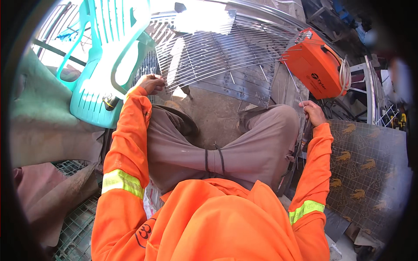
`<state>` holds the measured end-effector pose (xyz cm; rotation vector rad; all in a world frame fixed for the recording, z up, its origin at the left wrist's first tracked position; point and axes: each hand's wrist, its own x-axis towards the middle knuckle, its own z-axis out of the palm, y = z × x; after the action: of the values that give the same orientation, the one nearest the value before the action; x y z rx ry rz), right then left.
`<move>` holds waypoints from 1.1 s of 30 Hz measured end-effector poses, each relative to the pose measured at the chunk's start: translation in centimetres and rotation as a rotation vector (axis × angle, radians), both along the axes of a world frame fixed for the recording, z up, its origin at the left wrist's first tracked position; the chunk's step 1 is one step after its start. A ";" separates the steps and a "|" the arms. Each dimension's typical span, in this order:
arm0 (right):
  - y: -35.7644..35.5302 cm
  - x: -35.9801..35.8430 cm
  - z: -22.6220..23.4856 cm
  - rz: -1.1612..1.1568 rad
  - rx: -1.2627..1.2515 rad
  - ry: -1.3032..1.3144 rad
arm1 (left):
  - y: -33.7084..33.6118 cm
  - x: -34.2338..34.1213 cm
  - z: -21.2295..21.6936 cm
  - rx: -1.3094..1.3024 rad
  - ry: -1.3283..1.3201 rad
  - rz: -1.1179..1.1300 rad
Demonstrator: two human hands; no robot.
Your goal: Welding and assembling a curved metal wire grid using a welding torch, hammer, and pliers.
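A grid of thin parallel metal rods (217, 56), crossed by a few other wires, spreads out in front of my knees. My left hand (151, 83) is closed at the grid's near left corner, its fingertips pinching the wire edge. On the other side my right hand (314, 114) pinches the near end of a thin metal rod (294, 82), which runs up toward the grid's right edge. Whether this rod is joined to the grid I cannot tell. Beneath the grid lies a dark metal sheet (246, 90) with a row of small holes or dots.
A turquoise plastic chair (93, 102) stands close by my left arm. At the right sits an orange machine case (315, 65) with a coiled pale cable (345, 78). A dark printed board (370, 161) is beside my right forearm. Green wire mesh (78, 230) lies at lower left.
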<state>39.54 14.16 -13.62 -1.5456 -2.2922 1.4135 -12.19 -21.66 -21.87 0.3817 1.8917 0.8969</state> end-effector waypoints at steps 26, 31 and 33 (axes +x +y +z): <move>-14.4 0.6 6.3 -0.189 -0.014 0.345 | -2.6 -5.0 -6.3 -0.022 -0.067 0.116; -18.5 2.4 5.2 -0.254 0.034 0.383 | -0.9 -5.0 -6.2 0.030 -0.015 0.057; -20.0 3.7 4.5 -0.323 -0.011 0.361 | 0.4 -4.2 -5.2 0.071 0.045 0.058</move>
<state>43.19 -5.84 -9.15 -1.4377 -1.7462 1.4718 -16.36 -21.30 -27.10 0.3945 1.9239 1.0042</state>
